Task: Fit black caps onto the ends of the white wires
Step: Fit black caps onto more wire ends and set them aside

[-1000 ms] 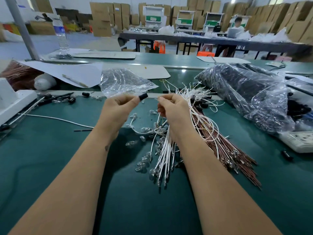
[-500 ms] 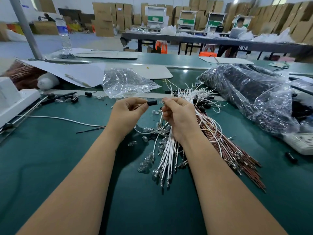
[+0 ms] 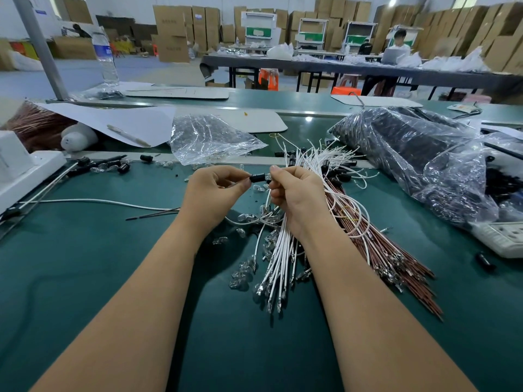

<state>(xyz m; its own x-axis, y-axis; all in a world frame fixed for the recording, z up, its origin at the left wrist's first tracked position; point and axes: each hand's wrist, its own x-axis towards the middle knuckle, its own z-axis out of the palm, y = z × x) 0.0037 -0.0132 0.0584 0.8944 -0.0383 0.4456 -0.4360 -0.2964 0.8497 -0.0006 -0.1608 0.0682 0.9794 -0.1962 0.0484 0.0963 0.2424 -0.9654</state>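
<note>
A small black cap (image 3: 258, 177) lies level between my two hands, above the green table. My left hand (image 3: 215, 193) pinches its left end with thumb and fingertips. My right hand (image 3: 294, 193) pinches a white wire end at the cap's right end and also grips a bundle of white wires (image 3: 278, 250) that hangs down from the fist to the table. More white wires (image 3: 325, 157) fan out behind that hand, some with black caps on them.
Brown wires (image 3: 396, 264) lie to the right of the bundle. Small clear bulbs (image 3: 243, 273) are scattered below my hands. A clear bag (image 3: 203, 137) lies behind, a large bag of black caps (image 3: 410, 154) at right, a white power strip (image 3: 501, 239) far right.
My hands have come together. The cap, held tilted up in my left hand a second ago, now lies level and meets the wire end in my right hand.
</note>
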